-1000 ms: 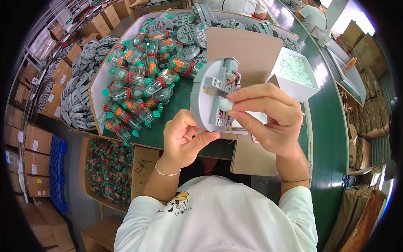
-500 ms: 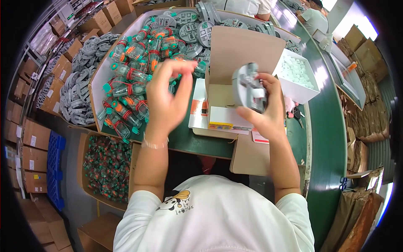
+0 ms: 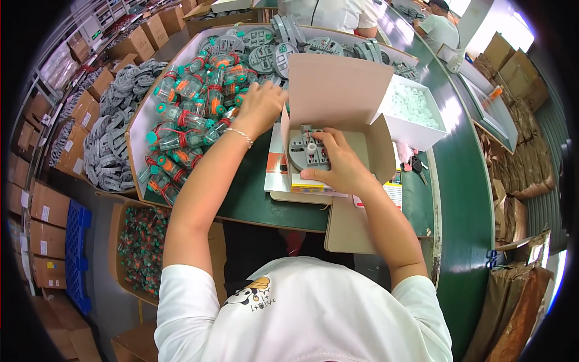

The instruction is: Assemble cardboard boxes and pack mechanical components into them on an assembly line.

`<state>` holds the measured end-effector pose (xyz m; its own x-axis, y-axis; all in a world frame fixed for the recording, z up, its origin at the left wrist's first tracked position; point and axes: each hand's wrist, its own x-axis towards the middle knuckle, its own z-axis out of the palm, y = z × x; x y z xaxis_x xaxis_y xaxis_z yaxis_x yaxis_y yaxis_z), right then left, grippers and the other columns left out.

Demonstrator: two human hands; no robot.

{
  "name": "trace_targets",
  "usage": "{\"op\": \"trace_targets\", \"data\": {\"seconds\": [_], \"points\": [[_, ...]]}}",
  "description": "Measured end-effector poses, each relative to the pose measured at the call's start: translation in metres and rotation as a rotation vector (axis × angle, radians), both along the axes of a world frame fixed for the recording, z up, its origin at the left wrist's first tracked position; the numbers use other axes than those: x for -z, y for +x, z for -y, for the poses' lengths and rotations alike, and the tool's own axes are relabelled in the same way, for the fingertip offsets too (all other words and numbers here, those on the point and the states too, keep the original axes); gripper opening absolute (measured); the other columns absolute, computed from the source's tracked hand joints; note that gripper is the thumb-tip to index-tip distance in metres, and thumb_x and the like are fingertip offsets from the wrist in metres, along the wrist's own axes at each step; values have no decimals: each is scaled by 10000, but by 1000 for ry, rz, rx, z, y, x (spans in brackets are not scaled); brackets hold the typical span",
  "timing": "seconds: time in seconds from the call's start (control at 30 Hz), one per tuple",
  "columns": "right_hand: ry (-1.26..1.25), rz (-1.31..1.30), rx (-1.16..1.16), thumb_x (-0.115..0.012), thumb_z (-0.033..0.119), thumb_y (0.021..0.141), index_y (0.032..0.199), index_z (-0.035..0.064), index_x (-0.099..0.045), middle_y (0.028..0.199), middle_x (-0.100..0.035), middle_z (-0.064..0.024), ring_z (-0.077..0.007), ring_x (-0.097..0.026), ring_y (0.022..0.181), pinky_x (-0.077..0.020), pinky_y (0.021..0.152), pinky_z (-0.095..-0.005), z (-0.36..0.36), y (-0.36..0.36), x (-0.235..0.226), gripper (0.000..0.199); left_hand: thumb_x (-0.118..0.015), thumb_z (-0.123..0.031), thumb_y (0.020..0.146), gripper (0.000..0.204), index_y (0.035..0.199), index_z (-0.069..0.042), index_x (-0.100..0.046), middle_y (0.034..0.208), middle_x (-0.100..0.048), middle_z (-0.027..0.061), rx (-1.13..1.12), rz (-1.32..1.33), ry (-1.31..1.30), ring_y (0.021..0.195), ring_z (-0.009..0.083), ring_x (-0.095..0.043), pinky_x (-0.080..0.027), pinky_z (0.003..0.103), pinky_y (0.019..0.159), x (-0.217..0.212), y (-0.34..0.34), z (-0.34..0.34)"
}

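My right hand [image 3: 342, 161] grips a grey round plastic tray [image 3: 306, 158] with small parts set in its slots. The tray sits in the left part of an open cardboard box [image 3: 338, 90], its lid raised at the back. My thumb is at the tray's near edge, my fingers over its right side. My left hand [image 3: 262, 107] reaches over the right edge of a pile of clear bottles [image 3: 187, 117] with green caps, orange parts and red cords. Its fingers bend down at the bottles, tips hidden, so I cannot see whether it holds one.
Grey round trays [image 3: 262, 58] are heaped behind the bottles. A white box of small white pieces [image 3: 413, 105] stands right of the open box, with keys [image 3: 417, 166] nearby. A carton of small bottles [image 3: 142, 247] is at lower left. Other people sit across the table.
My right hand has lowered the grey tray from above the box into it. My left hand has moved up and forward to the bottle pile.
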<state>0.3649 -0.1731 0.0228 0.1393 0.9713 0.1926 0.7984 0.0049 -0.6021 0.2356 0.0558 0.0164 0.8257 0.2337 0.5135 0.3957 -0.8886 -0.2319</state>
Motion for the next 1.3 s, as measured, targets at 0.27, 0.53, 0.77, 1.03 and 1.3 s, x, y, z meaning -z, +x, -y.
{"op": "trace_targets", "data": {"seconds": [0.27, 0.53, 0.77, 1.03, 1.3], "points": [[445, 80, 58, -776, 209, 851, 1235, 0, -608, 1378, -513, -264, -383, -540, 1255, -439, 1046, -422, 28, 8, -35, 468, -688, -175, 935, 310, 1200, -44, -595, 1082, -708, 115, -11, 1104, -725, 919, 151, -684, -532, 283, 734, -76, -61, 50], [685, -300, 367, -622, 158, 971, 1210, -40, -610, 1251, -619, -142, -202, -602, 1080, -489, 920, -349, 91, 39, -27, 311, -797, -70, 797, 345, 1112, -42, -661, 1186, -689, 127, 537, 881, -651, 1019, 198, -672, -541, 308, 849, -75, -23, 148], [254, -589, 267, -407, 284, 1072, 1233, -19, -588, 1160, -620, -102, -153, -575, 1048, -459, 918, -321, 108, 49, 11, 388, -761, -225, 821, 396, 1130, 3, -664, 1194, -681, 125, 504, 357, -312, 1101, 256, -652, -505, 384, 970, -15, 38, 176], [9, -422, 288, -480, 311, 1046, 1038, -32, -635, 819, -644, -75, -127, -589, 764, -470, 699, -314, 101, 50, -8, 377, -665, -461, 888, 580, 1165, 46, -630, 1218, -643, 210, 378, 20, -316, 1162, 286, -617, -412, 449, 1066, -12, 23, 190], [97, -244, 462, -538, 230, 997, 793, -46, -598, 558, -543, -50, -110, -546, 527, -426, 502, -326, 92, 66, 11, 348, -651, -216, 932, 327, 1104, 61, -625, 1058, -658, 173, 500, 873, -567, 969, 293, -629, -491, 373, 887, -57, -41, 181]]}}
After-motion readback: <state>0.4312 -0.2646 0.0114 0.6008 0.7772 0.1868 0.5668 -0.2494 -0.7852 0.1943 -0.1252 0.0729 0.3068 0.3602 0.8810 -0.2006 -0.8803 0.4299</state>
